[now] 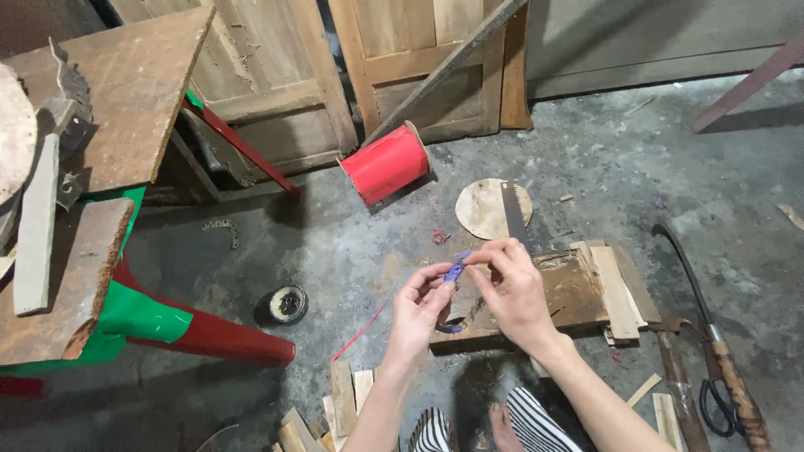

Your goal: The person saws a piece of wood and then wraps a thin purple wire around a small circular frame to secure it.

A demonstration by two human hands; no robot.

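Above the concrete floor (360, 251), both my hands meet in mid-air over a flat wooden board (569, 297). My left hand (419, 314) and my right hand (511, 289) together pinch a small purple piece (456, 269) between thumb and fingertips; what the piece is, I cannot tell, too small. Left fingers curl under it, right fingers (490, 254) nip its upper end. Just below the hands, another purple bit (450, 327) lies at the board's near edge.

A saw blade (512, 213) rests on the board's far side, over a round wooden disc (484, 208). Thin wood strips (615, 289) are stacked on the board's right part. Further right, a curved sickle (695, 293) and scissors (713, 406) lie on the floor. A red spool (387, 163) lies tipped near wooden doors (276, 75). A small round black tin (287, 303) sits on the floor left of my hands, beside a red-and-green stand (159, 322). Wood offcuts (343, 398) lie near my left forearm. My striped trouser legs (536, 427) show at bottom.
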